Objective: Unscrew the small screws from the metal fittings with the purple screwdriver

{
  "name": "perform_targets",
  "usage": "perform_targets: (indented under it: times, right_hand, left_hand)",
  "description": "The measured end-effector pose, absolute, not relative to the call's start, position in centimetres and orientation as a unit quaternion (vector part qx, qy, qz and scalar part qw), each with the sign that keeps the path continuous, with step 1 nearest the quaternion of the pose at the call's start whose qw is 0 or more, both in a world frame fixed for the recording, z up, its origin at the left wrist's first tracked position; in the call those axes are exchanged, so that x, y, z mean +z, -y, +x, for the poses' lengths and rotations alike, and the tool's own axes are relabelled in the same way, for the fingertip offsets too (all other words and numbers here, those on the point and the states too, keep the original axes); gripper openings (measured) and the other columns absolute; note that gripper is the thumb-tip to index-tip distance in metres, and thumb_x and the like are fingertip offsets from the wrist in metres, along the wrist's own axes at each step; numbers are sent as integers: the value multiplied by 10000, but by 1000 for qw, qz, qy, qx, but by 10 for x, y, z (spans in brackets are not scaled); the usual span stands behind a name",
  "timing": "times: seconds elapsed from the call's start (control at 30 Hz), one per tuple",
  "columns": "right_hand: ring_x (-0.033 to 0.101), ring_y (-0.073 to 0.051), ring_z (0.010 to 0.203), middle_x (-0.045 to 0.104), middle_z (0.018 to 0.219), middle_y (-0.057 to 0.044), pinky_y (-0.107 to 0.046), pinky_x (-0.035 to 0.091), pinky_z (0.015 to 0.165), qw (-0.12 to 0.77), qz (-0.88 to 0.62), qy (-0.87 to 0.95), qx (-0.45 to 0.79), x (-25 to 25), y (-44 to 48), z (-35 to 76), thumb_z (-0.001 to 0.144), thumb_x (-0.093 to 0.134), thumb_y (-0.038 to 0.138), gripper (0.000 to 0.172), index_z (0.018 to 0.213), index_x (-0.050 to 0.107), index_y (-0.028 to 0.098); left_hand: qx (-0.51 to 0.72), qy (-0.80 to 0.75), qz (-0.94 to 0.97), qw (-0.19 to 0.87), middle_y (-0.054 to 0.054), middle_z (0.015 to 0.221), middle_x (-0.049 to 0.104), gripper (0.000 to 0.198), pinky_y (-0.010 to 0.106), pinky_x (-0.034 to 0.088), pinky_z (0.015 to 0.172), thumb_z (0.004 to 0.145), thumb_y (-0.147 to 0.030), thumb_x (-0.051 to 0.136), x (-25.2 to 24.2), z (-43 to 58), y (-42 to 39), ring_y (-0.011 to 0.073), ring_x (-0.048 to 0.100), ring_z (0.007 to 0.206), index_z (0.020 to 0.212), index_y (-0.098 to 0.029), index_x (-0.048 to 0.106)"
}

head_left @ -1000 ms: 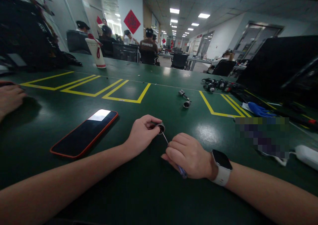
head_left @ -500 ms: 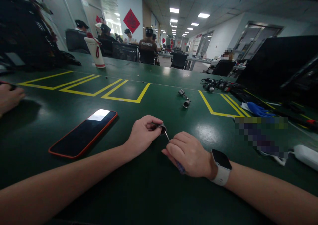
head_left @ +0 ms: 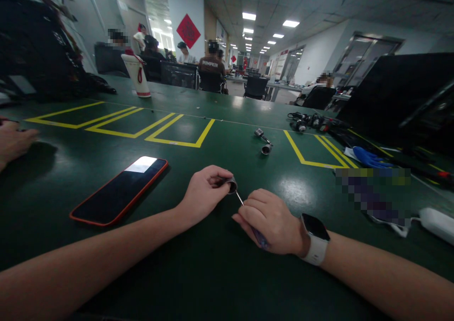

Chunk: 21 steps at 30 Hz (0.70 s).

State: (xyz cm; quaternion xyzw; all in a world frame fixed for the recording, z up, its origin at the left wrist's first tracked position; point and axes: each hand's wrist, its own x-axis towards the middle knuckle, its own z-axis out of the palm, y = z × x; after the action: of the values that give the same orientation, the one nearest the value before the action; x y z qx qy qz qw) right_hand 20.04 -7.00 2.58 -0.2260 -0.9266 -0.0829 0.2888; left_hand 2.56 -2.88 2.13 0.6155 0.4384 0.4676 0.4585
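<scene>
My left hand (head_left: pixel 205 192) pinches a small round metal cup-shaped part (head_left: pixel 232 185) between thumb and fingers, its hollow opening turned towards my right hand. Wrapped round the handle of a screwdriver (head_left: pixel 262 240), my right hand (head_left: pixel 266 221) points the thin metal shaft at that opening. The shaft's tip is at the rim or just inside; I cannot tell which. Beyond my hands, a similar metal cup (head_left: pixel 266 149) lies on the green table, beside a metal part with a short stem (head_left: pixel 260 133).
A phone in a red case (head_left: pixel 120 191) lies left of my left arm. Another person's hand (head_left: pixel 14 139) rests at the left edge. A paper cup (head_left: pixel 137 75), cabled parts (head_left: pixel 312 121), a blue glove (head_left: pixel 371 157) and a white power strip (head_left: pixel 436 224) are on the table (head_left: pixel 220 264).
My right hand and the screwdriver have shifted very slightly to the right and down. My left hand keeps its hold on the metal cup. The other person's hand has moved a little.
</scene>
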Motion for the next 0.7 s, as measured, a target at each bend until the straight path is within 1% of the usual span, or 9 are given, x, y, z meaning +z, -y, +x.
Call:
perform_targets:
  times: [0.13,0.23,0.3,0.37,0.47,0.53,0.6,0.7]
  right_hand:
    - [517,-147,635,627,676,-63,-284,414,592,300,-238,922,-62,26,68,202,910,457,178,222,734,579,120]
    - [523,-152,647,634,698,-73,-291,429,599,300,-232,924,-50,26,66,203,911,460,180,209,753,581,118]
    - [535,-158,663,642,724,-83,-297,440,606,307,-231,923,-22,27,65,203,910,460,178,193,781,588,114]
    - [555,-161,697,651,760,-85,-302,458,631,331,-248,909,44,28,64,205,907,465,180,171,824,601,118]
    - [585,-153,736,654,794,-66,-299,482,675,389,-304,852,173,29,60,209,906,473,191,167,874,629,143]
    - [600,-146,749,654,812,-53,-297,493,691,413,-330,818,228,28,57,211,910,472,200,176,890,642,161]
    - [605,-147,768,659,832,-50,-302,498,707,413,-330,815,237,27,56,212,903,483,193,161,901,643,170]
    - [599,-161,810,665,870,-69,-320,496,737,382,-295,856,184,27,56,210,879,508,154,120,898,626,160]
  left_hand:
    - [473,-436,593,484,53,901,706,242,335,521,847,661,-138,670,23,26,29,182,677,863,901,-131,644]
    - [478,-442,561,511,44,905,716,261,321,519,852,677,-135,667,25,26,31,176,676,879,937,-140,642]
    - [483,-448,550,513,42,919,718,260,319,516,858,678,-128,669,27,25,32,176,675,889,937,-145,646]
    - [485,-447,549,513,42,929,719,259,325,512,864,669,-118,676,29,25,33,181,674,896,925,-147,651]
    - [481,-448,550,515,43,894,725,276,345,512,858,651,-131,699,31,23,33,191,678,875,922,-147,651]
    - [483,-454,551,507,47,878,724,287,355,513,853,642,-151,714,31,23,33,195,678,865,922,-145,650]
    - [494,-453,557,490,50,919,717,289,351,506,869,639,-161,720,29,22,31,192,671,893,920,-147,654]
    - [508,-439,564,481,48,994,701,299,340,495,894,635,-162,730,26,22,29,185,659,938,925,-152,659]
